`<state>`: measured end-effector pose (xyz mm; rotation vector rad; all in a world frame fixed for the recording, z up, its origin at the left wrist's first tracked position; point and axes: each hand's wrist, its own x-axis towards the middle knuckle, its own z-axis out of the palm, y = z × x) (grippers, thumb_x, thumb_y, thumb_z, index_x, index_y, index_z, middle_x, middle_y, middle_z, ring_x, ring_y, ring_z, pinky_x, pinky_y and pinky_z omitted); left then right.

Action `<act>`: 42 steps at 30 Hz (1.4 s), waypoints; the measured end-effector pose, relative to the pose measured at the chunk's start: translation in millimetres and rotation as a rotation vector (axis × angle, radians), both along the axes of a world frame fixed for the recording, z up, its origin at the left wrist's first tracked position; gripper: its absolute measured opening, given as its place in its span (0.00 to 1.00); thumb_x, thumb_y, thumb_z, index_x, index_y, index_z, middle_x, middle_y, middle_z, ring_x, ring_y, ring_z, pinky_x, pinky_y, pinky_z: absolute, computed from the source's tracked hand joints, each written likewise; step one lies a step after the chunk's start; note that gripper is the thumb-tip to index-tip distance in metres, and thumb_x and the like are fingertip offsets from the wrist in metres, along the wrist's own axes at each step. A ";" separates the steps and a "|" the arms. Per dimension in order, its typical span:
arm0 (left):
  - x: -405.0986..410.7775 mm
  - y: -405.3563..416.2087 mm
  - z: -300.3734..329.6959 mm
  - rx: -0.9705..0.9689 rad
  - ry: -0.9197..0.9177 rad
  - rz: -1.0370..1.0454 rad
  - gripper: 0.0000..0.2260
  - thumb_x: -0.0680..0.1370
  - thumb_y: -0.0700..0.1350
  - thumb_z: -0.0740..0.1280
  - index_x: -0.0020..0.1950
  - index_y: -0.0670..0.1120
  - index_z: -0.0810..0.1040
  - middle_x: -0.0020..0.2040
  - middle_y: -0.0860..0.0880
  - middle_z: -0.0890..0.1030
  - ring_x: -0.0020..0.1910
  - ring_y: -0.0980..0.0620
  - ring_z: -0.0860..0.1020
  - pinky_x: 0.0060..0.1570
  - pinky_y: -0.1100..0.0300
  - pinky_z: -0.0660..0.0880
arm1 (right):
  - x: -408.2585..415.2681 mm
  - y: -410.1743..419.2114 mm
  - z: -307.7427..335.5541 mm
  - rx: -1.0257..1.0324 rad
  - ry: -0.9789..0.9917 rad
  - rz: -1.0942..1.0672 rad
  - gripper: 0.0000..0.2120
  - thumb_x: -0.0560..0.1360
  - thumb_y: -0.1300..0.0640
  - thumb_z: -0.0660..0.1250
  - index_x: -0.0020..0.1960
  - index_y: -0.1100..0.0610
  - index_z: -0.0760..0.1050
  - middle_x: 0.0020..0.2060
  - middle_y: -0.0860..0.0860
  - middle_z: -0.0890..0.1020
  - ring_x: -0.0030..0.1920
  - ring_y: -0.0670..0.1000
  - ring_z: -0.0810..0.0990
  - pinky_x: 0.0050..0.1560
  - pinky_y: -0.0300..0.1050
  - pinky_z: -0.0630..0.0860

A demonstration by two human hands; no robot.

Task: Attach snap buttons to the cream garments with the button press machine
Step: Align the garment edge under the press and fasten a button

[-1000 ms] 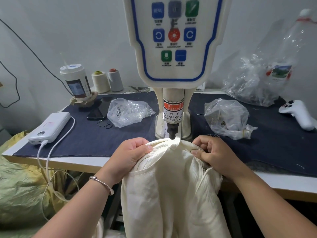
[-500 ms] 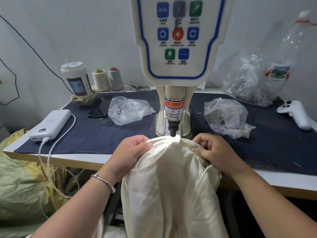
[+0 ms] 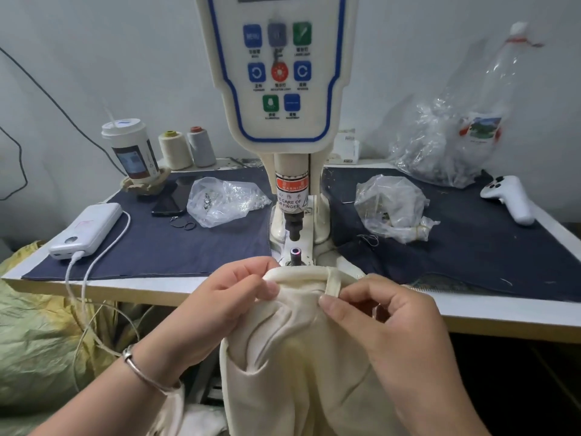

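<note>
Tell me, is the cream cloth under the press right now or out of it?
Out. The cream garment sits just in front, held by the left hand and right hand; the lower die shows bare.

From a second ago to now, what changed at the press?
Both hands, left hand and right hand, drew the cream garment back toward the person, off the lower die, now uncovered beneath the punch. Both keep pinching the folded edge. Bags and power bank unchanged.

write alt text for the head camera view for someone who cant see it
Two hands, left hand and right hand, pinch the folded edge of a cream garment just in front of the button press machine, whose lower die is uncovered. Clear plastic bags, thread spools, a cup and a power bank sit on the dark-covered table.
</note>
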<state>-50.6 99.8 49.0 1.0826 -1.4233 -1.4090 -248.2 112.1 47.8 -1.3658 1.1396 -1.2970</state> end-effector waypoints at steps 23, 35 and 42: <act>-25.3 13.1 30.5 0.136 -0.079 0.001 0.17 0.70 0.43 0.74 0.52 0.31 0.81 0.45 0.37 0.81 0.43 0.43 0.79 0.44 0.54 0.74 | 0.7 3.5 17.7 0.078 -0.082 -0.048 0.10 0.64 0.67 0.74 0.36 0.56 0.75 0.27 0.50 0.79 0.29 0.48 0.74 0.34 0.44 0.70; -21.2 17.8 16.2 0.124 0.189 -0.138 0.14 0.71 0.41 0.73 0.53 0.36 0.84 0.44 0.41 0.84 0.40 0.48 0.81 0.44 0.60 0.78 | -12.4 -3.9 16.7 0.030 0.224 0.322 0.16 0.64 0.48 0.62 0.40 0.59 0.82 0.39 0.65 0.80 0.39 0.62 0.75 0.42 0.51 0.70; -14.8 14.3 19.1 0.159 0.171 -0.088 0.13 0.72 0.38 0.70 0.54 0.34 0.82 0.45 0.40 0.83 0.40 0.48 0.82 0.43 0.61 0.79 | -17.2 -7.0 24.1 0.114 0.137 0.324 0.16 0.70 0.59 0.71 0.24 0.52 0.74 0.22 0.48 0.66 0.24 0.46 0.61 0.24 0.37 0.58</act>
